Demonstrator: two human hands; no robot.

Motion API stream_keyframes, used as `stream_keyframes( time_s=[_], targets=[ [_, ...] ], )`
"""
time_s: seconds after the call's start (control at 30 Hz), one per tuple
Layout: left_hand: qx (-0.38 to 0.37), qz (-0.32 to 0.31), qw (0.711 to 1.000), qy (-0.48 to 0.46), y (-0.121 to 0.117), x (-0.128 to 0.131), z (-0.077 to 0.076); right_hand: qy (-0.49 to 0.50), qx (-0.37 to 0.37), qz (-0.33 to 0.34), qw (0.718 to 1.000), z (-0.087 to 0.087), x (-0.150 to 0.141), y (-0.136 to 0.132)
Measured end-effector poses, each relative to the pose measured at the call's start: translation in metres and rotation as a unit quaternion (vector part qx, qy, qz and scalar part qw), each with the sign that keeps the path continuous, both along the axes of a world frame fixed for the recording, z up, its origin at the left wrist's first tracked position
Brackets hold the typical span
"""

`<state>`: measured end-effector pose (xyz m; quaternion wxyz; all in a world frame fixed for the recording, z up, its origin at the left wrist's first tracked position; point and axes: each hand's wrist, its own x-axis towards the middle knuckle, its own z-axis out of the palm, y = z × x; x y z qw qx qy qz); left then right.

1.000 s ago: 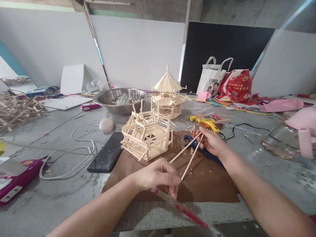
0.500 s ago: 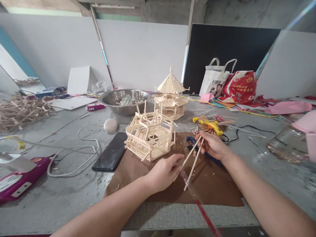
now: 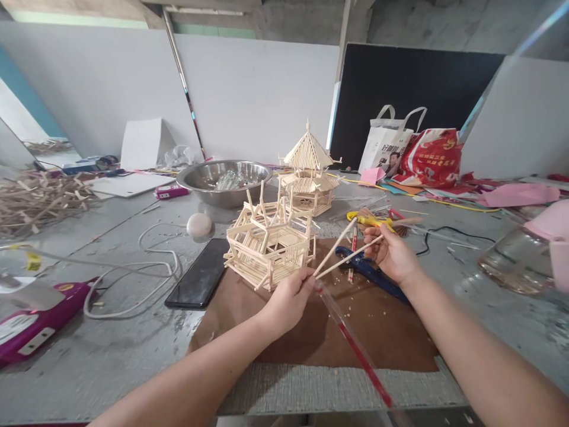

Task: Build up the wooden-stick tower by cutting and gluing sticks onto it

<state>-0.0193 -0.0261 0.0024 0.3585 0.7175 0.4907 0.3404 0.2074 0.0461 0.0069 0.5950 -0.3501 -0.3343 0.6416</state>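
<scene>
My left hand (image 3: 291, 299) is closed in a pinch on the near ends of two thin wooden sticks (image 3: 334, 250), which spread apart in a V. A narrow clear plastic sleeve with a red section (image 3: 355, 347) trails from its fingertips toward the front edge. My right hand (image 3: 393, 255) pinches the far end of the lower stick; the upper stick's far end is free. Under the right hand lie blue-handled pliers (image 3: 380, 276) and a red-and-white wrapped stick (image 3: 354, 246). Left of the sticks stands a small open-topped stick-built frame (image 3: 271, 249) on a brown board (image 3: 373, 332).
Behind stands a roofed stick pavilion (image 3: 309, 172) and a steel basin (image 3: 195, 184). A yellow glue gun (image 3: 371, 219) lies beyond my right hand. To the left are a phone (image 3: 198, 276), a white cable and a purple power strip (image 3: 42, 326). A glass jar (image 3: 507, 267) stands right.
My left hand has moved up and closed on the sticks' near ends. My right hand has shifted right, and the sticks now spread toward it instead of toward me.
</scene>
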Motion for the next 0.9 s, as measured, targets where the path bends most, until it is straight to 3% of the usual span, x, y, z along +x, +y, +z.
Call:
stream_keyframes(
  time_s=[0.23, 0.5, 0.57, 0.63, 0.7, 0.77, 0.83, 0.9],
  targets=[
    [-0.048, 0.049, 0.993, -0.101, 0.004, 0.002, -0.003, 0.007, -0.001, -0.115, 0.993, -0.002, 0.011, 0.012],
    [-0.117, 0.039, 0.981, -0.152, 0.003, 0.003, -0.007, -0.032, 0.023, -0.166, 0.985, -0.006, 0.003, 0.012],
    [-0.113, 0.044, 0.981, -0.154, 0.004, 0.003, -0.007, -0.071, 0.064, -0.21, 0.973, -0.005, 0.0, 0.008],
    [-0.108, 0.043, 0.982, -0.151, 0.004, 0.002, -0.008, -0.172, 0.122, -0.235, 0.949, -0.002, -0.004, 0.001],
    [-0.104, 0.041, 0.983, -0.145, 0.005, 0.002, -0.009, -0.324, 0.167, -0.178, 0.914, 0.001, -0.011, -0.01],
    [-0.1, 0.041, 0.985, -0.133, 0.006, 0.001, -0.01, -0.461, 0.189, -0.038, 0.866, 0.003, -0.02, -0.023],
    [-0.096, 0.04, 0.987, -0.125, 0.007, 0.0, -0.011, -0.542, 0.211, 0.095, 0.808, 0.004, -0.03, -0.036],
    [-0.092, 0.037, 0.988, -0.123, 0.007, 0.0, -0.011, -0.59, 0.226, 0.174, 0.755, 0.004, -0.04, -0.046]
  ],
)
